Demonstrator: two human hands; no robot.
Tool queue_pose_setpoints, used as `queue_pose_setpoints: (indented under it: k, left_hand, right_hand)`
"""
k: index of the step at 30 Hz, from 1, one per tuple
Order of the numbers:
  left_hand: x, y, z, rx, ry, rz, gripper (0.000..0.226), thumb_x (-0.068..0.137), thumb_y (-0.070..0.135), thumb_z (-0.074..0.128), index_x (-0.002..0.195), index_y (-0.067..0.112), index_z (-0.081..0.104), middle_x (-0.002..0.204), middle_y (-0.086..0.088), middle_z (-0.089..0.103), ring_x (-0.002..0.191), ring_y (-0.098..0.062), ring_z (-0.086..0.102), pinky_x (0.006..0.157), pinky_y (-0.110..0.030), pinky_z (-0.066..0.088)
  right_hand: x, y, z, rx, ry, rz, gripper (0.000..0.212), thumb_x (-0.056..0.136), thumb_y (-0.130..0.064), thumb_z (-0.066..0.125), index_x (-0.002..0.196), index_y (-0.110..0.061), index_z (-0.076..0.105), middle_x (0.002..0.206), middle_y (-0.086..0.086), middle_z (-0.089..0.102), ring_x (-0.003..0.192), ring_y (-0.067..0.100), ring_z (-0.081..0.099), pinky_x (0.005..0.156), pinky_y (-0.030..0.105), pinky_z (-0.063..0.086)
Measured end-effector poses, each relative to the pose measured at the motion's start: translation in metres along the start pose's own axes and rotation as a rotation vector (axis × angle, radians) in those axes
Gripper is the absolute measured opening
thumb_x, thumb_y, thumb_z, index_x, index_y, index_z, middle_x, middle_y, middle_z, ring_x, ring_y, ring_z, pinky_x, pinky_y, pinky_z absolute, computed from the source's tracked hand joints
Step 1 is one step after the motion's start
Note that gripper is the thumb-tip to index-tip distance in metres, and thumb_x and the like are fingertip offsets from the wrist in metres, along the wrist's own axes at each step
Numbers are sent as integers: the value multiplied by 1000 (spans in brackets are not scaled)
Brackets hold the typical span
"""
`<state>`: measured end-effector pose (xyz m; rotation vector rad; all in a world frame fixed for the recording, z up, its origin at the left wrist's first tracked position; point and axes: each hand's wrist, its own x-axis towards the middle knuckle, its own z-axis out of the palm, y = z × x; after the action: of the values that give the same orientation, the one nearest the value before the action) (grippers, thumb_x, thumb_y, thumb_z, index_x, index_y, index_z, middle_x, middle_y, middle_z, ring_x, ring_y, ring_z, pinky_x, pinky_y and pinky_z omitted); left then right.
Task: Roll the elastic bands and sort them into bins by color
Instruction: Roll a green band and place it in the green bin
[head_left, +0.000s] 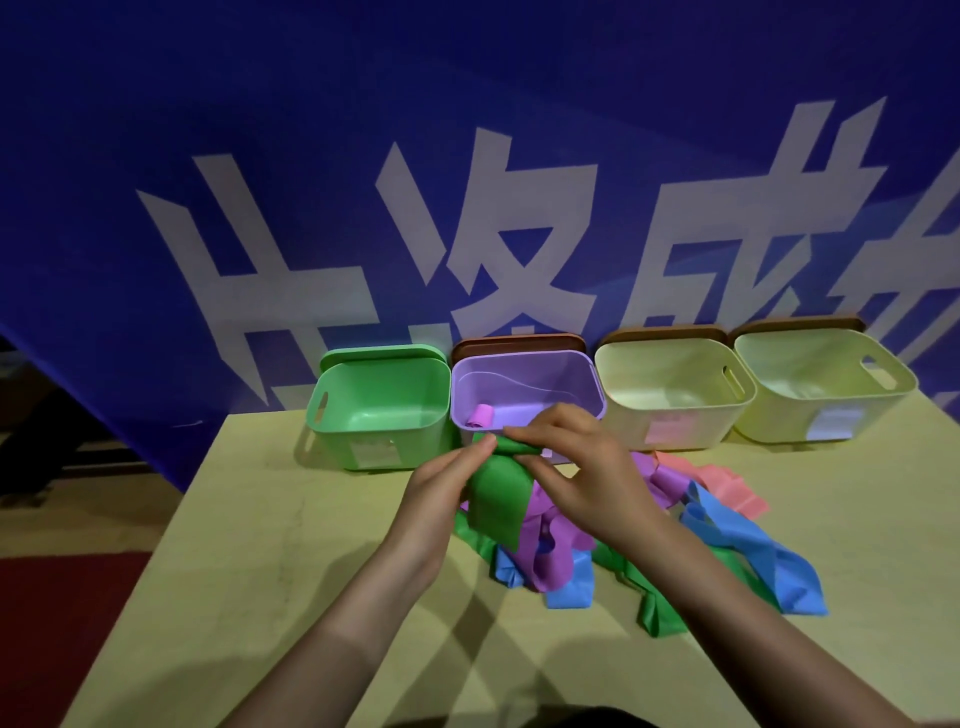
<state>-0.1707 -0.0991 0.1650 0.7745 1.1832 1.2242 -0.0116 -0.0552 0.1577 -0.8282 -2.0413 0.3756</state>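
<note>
Both hands, the left hand (441, 480) and the right hand (576, 462), pinch the green band (496, 491) above the pile, so I think the roll needs tight, even turns before the green bin (382, 410).

Both bare forearms reach up from the bottom edge toward the middle of the frame, converging as they go. The left hand (441, 480) sits just left of centre, fingers extended and pressed together at the tips, pinching the green band (493, 493). The right hand (576, 462) lies just right of centre, knuckles up (thumb tucked underneath), fingers curled over the band's rolled top end. The fingertips nearly meet.
</note>
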Motion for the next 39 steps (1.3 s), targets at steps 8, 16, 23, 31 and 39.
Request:
queue_pose_setpoints:
  k: [8, 16, 23, 31, 39]
  left_hand:
    - [-1, -2, -3, -74, -56, 9, 40, 75, 31, 64, 105, 5, 71, 112, -22, 67, 102, -29, 64, 96, -42, 43]
    - [6, -13, 9, 92, 18, 136, 17, 96, 15, 52, 95, 10, 68, 85, -4, 72, 79, -14, 65, 68, -21, 51]
    - [26, -20, 29, 5, 70, 129, 14, 93, 15, 56, 96, 13, 70, 90, -4, 74, 81, -14, 67, 70, -22, 52]
    - [52, -18, 54, 62, 23, 241, 14, 91, 7, 56, 77, 4, 54, 63, 1, 57, 59, -7, 53, 55, -18, 43]
    - [76, -24, 83, -11, 143, 81, 10, 91, 20, 61, 87, 16, 69, 78, 0, 72, 72, -13, 64, 69, -26, 50]
  right_hand:
    - [-3, -10, -5, 283, -84, 202, 28, 90, -30, 57, 111, -18, 71, 91, -1, 62, 85, 6, 60, 77, 10, 43]
    - [5, -3, 0, 486, -69, 558, 30, 86, -6, 68, 91, -35, 68, 87, 0, 70, 80, 14, 59, 82, 39, 52]
    - [14, 7, -4, 458, -37, 620, 32, 82, 4, 65, 82, -27, 61, 71, -7, 56, 56, 2, 39, 57, 16, 37]
    - [20, 35, -28, 412, -101, 604, 30, 80, 9, 66, 79, -21, 62, 68, -9, 56, 55, -4, 47, 59, 10, 38]
    - [31, 66, -40, 382, -36, 614, 23, 80, 1, 70, 91, -19, 68, 72, -5, 60, 65, 6, 51, 64, 20, 46]
